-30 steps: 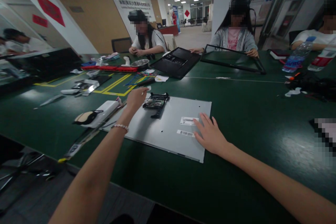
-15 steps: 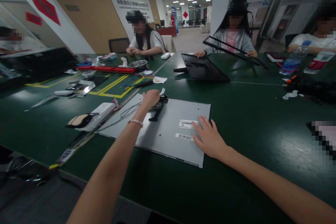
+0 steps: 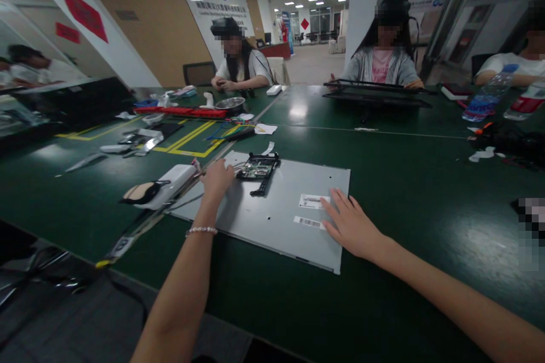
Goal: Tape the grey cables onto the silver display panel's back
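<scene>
A flat grey metal panel [image 3: 293, 244], which looks like the back of a display, lies on the green table. Near its far edge sits a small green circuit board [image 3: 259, 167] in a black bracket [image 3: 264, 184]. To the left of the board, my left hand [image 3: 218, 180] is closed around thin grey cable [image 3: 186, 203] that runs between board and table edge; its fingertips are partly hidden. My right hand [image 3: 355, 226] rests with fingers spread on the panel's right edge, beside two white labels [image 3: 313, 201].
A white box-like device [image 3: 170, 181] with a beige-and-black pad [image 3: 142, 194] lies left of the panel. Farther back are a red strip [image 3: 183, 112], a metal bowl [image 3: 230, 104] and loose wires. Across the table, a person holds a black frame [image 3: 377, 91]. Bottles [image 3: 489, 96] stand right.
My left hand has moved left off the circuit board to the cable, leaving the board in view. My right hand stays on the panel. Across the table, the person's black frame has been lowered flat.
</scene>
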Demonstrator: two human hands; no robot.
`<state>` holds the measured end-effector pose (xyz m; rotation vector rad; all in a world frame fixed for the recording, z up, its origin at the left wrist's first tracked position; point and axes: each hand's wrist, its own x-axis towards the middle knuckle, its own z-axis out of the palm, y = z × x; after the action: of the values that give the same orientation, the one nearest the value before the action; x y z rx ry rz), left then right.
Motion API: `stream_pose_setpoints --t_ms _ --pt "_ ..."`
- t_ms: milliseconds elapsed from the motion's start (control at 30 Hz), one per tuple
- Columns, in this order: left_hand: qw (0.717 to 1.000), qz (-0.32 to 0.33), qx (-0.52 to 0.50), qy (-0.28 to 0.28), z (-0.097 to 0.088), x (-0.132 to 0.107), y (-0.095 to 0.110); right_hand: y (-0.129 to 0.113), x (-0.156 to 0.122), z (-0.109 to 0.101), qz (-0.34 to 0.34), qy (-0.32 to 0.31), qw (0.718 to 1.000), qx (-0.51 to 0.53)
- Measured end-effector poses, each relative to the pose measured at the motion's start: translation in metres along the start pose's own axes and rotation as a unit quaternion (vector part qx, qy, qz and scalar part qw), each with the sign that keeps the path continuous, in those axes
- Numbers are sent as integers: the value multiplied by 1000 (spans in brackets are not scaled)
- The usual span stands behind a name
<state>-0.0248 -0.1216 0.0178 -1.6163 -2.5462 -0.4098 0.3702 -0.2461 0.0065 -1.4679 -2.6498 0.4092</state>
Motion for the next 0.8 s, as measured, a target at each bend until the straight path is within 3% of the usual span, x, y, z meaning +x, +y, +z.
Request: stream_pose_setpoints --t_ms 167,267,600,800 --pt "997 -57 15 -45 3 5 -26 1 -6 -1 -3 -5 1000 1" --pt "996 -69 15 -56 3 7 -31 3 -6 0 -4 -8 1000 3" --pt "997 -65 32 9 -7 -7 -15 7 -16 -8 -2 -12 1000 -22" --pt "995 -59 81 16 -4 -11 -9 46 -10 -23 -2 -3 995 98"
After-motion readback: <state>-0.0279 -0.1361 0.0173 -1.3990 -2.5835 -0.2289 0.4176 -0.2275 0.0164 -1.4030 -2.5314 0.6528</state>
